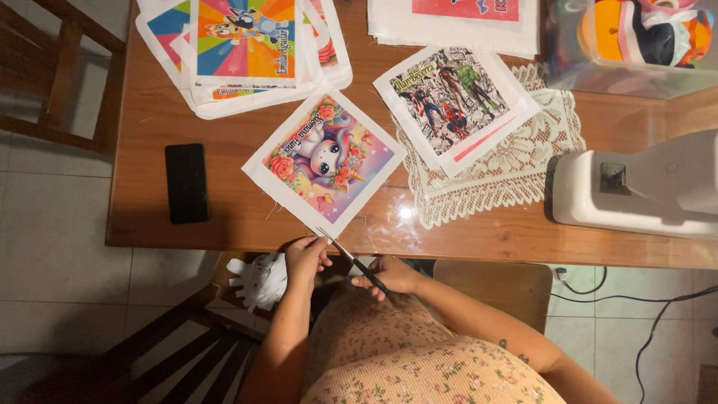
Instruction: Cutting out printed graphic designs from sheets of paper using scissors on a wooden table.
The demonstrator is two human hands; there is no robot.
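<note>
Metal scissors (351,258) sit in the right hand (393,274), fingers closed round the dark handles, blades narrowly parted w/ tips aimed up-left at the near corner of the unicorn fabric square (323,158). Long axis of the scissors runs diagonal, handle low-right to tip high-left, tips just at the square's bottom edge where it overhangs the table front. Left hand (305,258) is curled, pinching that same corner or something small right beside it; can't tell exactly what's gripped. Left hand is the nearer one to the fabric, right is a bit further back toward the body. Square lies tilted like a diamond on the wooden table (224,217), glass top reflecting a lamp. Other printed squares: a superhero one (455,101) on a lace doily (516,168), a stack (247,52) top-left. Black phone (186,183) left, white sewing machine (643,187) right. Tiled floor, wooden chairs, cables around.
</note>
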